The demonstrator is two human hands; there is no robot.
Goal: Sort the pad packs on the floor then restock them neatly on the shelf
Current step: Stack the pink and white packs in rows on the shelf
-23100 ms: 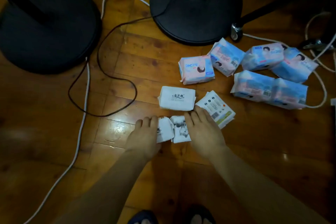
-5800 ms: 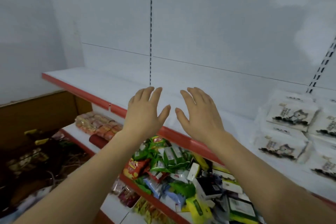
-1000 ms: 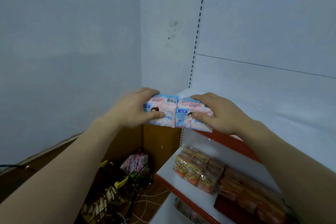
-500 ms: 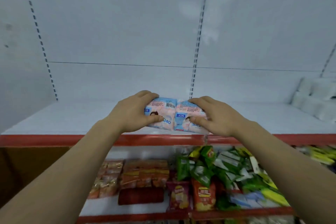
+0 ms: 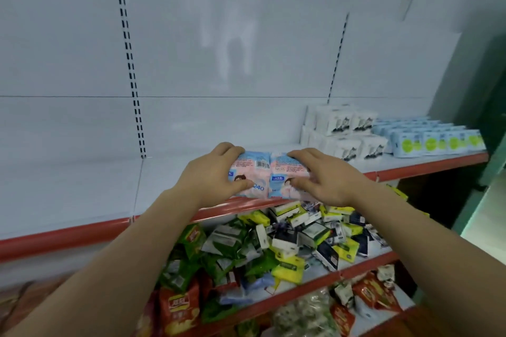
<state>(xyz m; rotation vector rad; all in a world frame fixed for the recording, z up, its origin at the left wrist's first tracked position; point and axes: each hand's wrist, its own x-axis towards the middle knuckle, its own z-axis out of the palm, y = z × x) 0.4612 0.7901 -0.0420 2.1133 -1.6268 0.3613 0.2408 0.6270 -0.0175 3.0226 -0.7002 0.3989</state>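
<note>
Fingers (image 5: pixel 230 149) of left hand (image 5: pixel 210 175) and right hand (image 5: pixel 325 178) are clamping two pink-and-blue pad packs (image 5: pixel 269 175) side by side. Packs are hovering at white shelf (image 5: pixel 82 186) front edge

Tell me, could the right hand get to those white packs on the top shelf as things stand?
Probably not yet: the right hand is gripping a pink pad pack. The shelf toward the white packs looks unobstructed.

Two pink-and-blue pad packs (image 5: pixel 269 174) held side by side, touching, above the shelf (image 5: pixel 82 194) front.
</note>
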